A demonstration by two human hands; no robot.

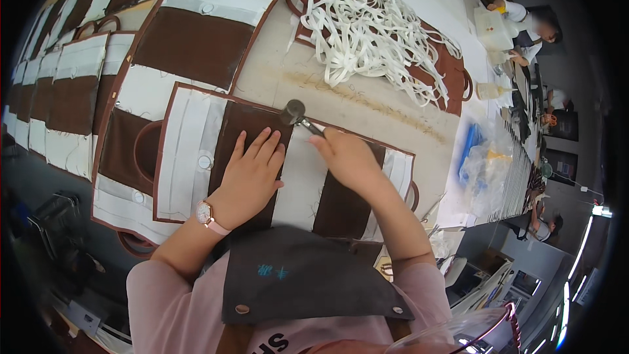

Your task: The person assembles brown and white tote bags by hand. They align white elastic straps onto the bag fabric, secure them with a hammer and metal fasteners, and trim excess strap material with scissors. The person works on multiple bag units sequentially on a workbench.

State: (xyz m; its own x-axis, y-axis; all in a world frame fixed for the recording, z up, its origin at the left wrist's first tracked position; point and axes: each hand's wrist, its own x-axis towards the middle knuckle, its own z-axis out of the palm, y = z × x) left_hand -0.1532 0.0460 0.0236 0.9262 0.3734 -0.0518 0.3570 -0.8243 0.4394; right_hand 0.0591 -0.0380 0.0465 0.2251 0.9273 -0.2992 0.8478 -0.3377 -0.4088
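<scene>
My left hand (pixel 254 174) lies flat with spread fingers on a brown and white striped bag panel (pixel 190 131) with brown edging and a round snap. My right hand (pixel 350 160) is wrapped round the handle of a round-headed metal hammer (pixel 294 111). The hammer's head is over the panel's far edge, just beyond my left fingertips; whether it touches the edge I cannot tell. Under this panel lies a larger striped bag piece (pixel 203 36), with curved brown handles at its ends.
A tangled heap of white strips (pixel 367 26) covers a brown piece at the back. More striped bag pieces (pixel 78 78) overlap at the left. A clear plastic bag (pixel 488 170) and a blue item (pixel 470 147) lie at the right. Co-workers (pixel 524 33) are along the far right.
</scene>
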